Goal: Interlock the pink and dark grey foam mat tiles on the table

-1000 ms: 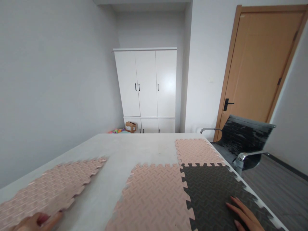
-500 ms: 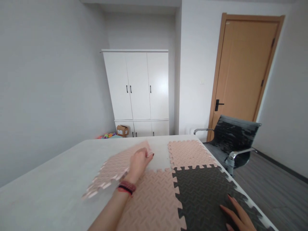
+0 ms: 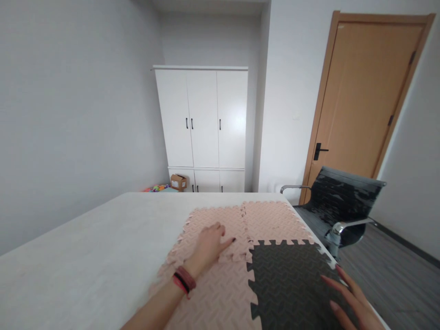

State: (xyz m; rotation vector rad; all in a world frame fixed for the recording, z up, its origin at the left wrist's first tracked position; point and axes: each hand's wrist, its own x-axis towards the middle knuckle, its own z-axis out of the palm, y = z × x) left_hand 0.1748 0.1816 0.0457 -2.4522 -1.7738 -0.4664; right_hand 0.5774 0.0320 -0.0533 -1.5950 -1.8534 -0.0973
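Note:
My left hand (image 3: 210, 243) rests on the far-left pink foam mat tile (image 3: 197, 224), fingers loosely bent and thumb apart, not gripping it. This tile lies beside the far-right pink foam tile (image 3: 275, 220), and its front edge overlaps the near pink foam tile (image 3: 220, 293). Whether their teeth are locked I cannot tell. On the right, my right hand (image 3: 355, 298) is spread at the outer edge of a dark grey foam tile (image 3: 288, 284), which joins the near pink tile along a toothed seam.
The white table (image 3: 85, 243) carries the tiles. Beyond its right edge stands a black chair (image 3: 347, 197) with metal armrests. A white cabinet (image 3: 202, 119), a cardboard box (image 3: 178, 182) and a wooden door (image 3: 367, 101) are behind.
The far-left pink tile, lifted and tilted in my left hand before, now lies down further right against the other tiles. My left hand has loosened its grip. My right hand has shifted slightly right.

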